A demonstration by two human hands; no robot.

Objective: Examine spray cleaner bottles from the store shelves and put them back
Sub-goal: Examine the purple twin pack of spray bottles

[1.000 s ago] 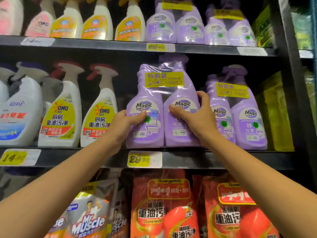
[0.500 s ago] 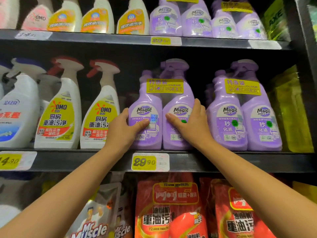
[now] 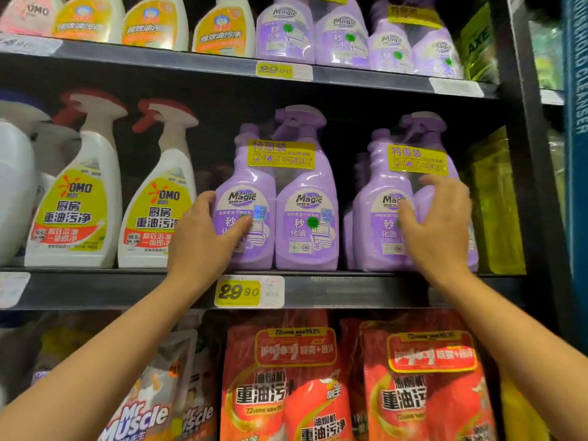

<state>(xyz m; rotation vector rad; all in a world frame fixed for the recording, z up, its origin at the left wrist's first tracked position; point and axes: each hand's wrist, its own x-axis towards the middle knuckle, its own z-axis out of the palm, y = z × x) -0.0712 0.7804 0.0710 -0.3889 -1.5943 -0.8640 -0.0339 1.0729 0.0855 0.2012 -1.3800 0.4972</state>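
Spray cleaner is what we are handling: the left twin-pack (image 3: 288,218) and the right twin-pack (image 3: 378,198), purple bottles shrink-wrapped in pairs, stand upright on the middle shelf (image 3: 350,291) with a narrow gap between them. The left twin-pack stands directly above the yellow price tag (image 3: 249,291). Our left hand (image 3: 203,240) grasps it low on its outer bottle — thumb across the front label, fingers passing round the far side, out of sight. Our right hand (image 3: 437,230) lies over the front of the right twin-pack, fingers spread and curved, thumb on the inner bottle's label; blur keeps us from telling whether it grips the pack or only touches it. Both packs have their long axis vertical, spray heads up, and both lie ahead of us, above our forearms, each hand nearest its own pack. We judge the left pack to be set down and the right one next for examining — it would have to come out toward us, kept upright to clear the upper shelf (image 3: 191,63).
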